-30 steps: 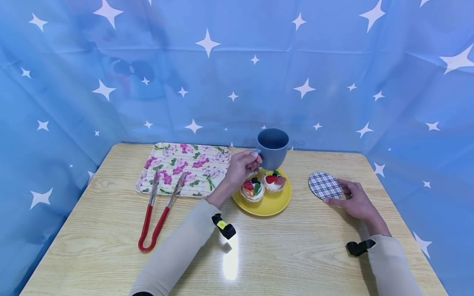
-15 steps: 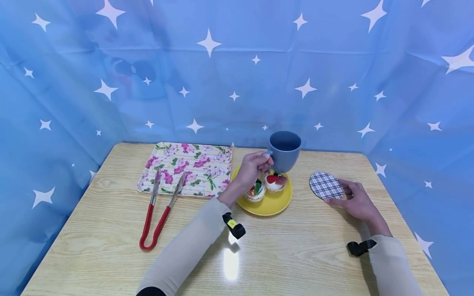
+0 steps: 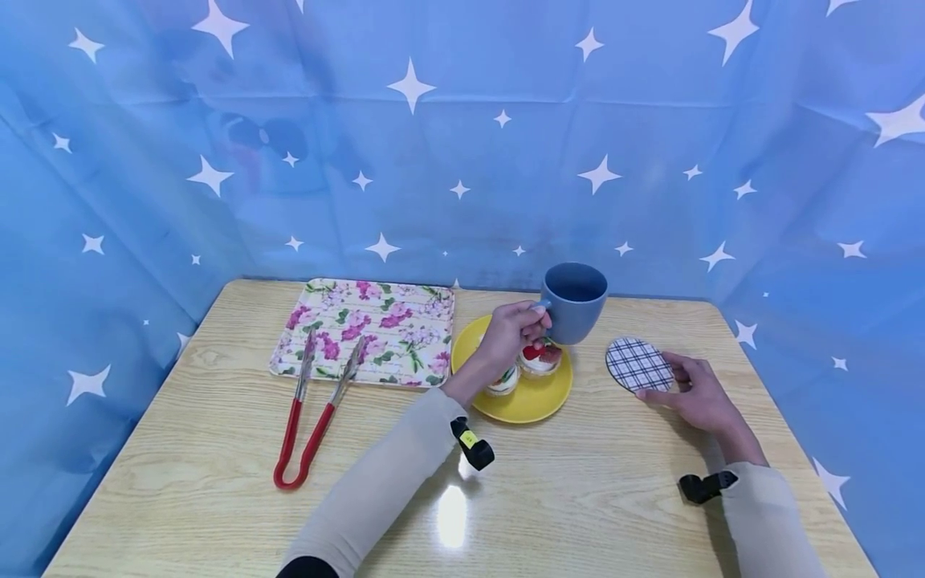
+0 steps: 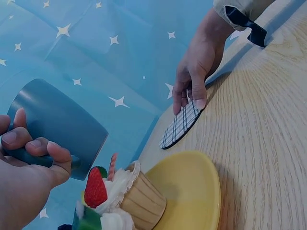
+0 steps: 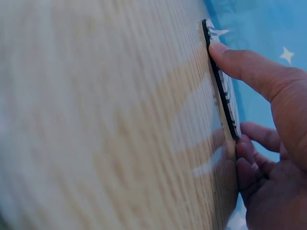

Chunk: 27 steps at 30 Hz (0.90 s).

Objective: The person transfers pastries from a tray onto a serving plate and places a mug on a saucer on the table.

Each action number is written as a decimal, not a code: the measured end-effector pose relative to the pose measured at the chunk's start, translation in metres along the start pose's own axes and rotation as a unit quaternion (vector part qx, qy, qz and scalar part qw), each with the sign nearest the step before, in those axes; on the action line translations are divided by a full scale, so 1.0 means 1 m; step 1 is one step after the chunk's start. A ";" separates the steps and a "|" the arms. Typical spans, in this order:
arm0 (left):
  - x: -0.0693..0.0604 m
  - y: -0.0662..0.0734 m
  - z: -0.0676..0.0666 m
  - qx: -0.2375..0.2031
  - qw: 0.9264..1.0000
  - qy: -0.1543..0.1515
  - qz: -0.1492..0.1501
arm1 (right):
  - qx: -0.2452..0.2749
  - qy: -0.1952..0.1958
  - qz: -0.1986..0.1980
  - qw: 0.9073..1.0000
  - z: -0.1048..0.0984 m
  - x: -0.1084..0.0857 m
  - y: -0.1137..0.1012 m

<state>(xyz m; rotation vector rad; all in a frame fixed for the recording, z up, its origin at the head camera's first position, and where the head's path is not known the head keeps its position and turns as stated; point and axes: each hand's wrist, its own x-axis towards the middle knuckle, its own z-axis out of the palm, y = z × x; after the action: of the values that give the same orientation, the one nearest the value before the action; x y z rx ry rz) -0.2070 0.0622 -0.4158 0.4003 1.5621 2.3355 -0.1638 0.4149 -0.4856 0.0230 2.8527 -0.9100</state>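
Note:
My left hand (image 3: 515, 337) grips a blue-grey mug (image 3: 576, 309) by its handle. The mug is upright and held in the air at the back right of a yellow plate (image 3: 531, 405). Two cream-topped tarts stand on that plate; the right tart (image 3: 539, 363) is partly behind my hand, and the left tart (image 3: 503, 382) is mostly covered by it. A round checked coaster (image 3: 637, 365) is at the right of the table. My right hand (image 3: 697, 393) pinches its near right edge between thumb and fingers. In the right wrist view, the coaster (image 5: 224, 86) is close above or on the tabletop; I cannot tell which.
A flower-patterned tray (image 3: 393, 321) lies at the back left. Red-handled tongs (image 3: 315, 437) lie spread, their metal tips over the tray's front edge. Behind the wooden table (image 3: 564, 498) hangs a blue curtain with white stars.
The left hand has carried the mug to the right and slightly lower, from above the plate towards the coaster. The right hand and coaster have stayed put.

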 end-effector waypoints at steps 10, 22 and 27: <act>0.003 -0.007 0.014 0.000 0.999 -0.013 -0.046 | -0.007 0.000 0.008 1.000 0.001 -0.001 0.000; 0.011 -0.014 0.029 0.030 0.998 -0.012 -0.059 | -0.005 0.002 0.010 1.000 0.001 0.000 -0.003; 0.014 -0.022 0.034 0.040 0.998 -0.003 -0.057 | -0.006 0.000 0.010 1.000 0.001 0.000 -0.004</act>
<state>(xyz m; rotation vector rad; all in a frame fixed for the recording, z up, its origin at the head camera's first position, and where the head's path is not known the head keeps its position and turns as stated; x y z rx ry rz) -0.2047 0.1043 -0.4230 0.3266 1.6349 2.1896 -0.1643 0.4113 -0.4845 0.0512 2.8524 -0.8892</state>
